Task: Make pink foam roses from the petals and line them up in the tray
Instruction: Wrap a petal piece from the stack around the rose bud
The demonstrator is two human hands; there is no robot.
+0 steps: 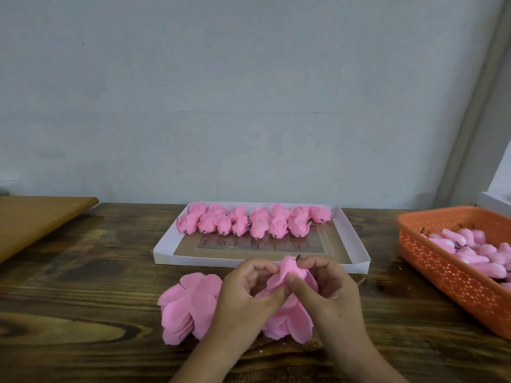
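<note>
Two rows of finished pink foam roses already lay along the far side of the shallow white cardboard tray, roughly fourteen in all, each with a short dark stem pointing toward the near side; the near half of the tray was bare, so by my reckoning the job was somewhere near its middle. Over the dark wooden table, the left hand and the right hand were both curled around a half-made pink foam rose, thumbs and fingertips pinching its petals just in front of the tray, with a small dark stem poking out at the top. Beneath and beside the hands sat a stack of flat pink foam petal pieces, still plentiful, so many more flowers seemed left to shape. An orange perforated plastic basket at the right held pale pink bud cores with stems, also well stocked. A lighter brown wooden board lay at the far left. No brand, label or readable writing showed anywhere.
</note>
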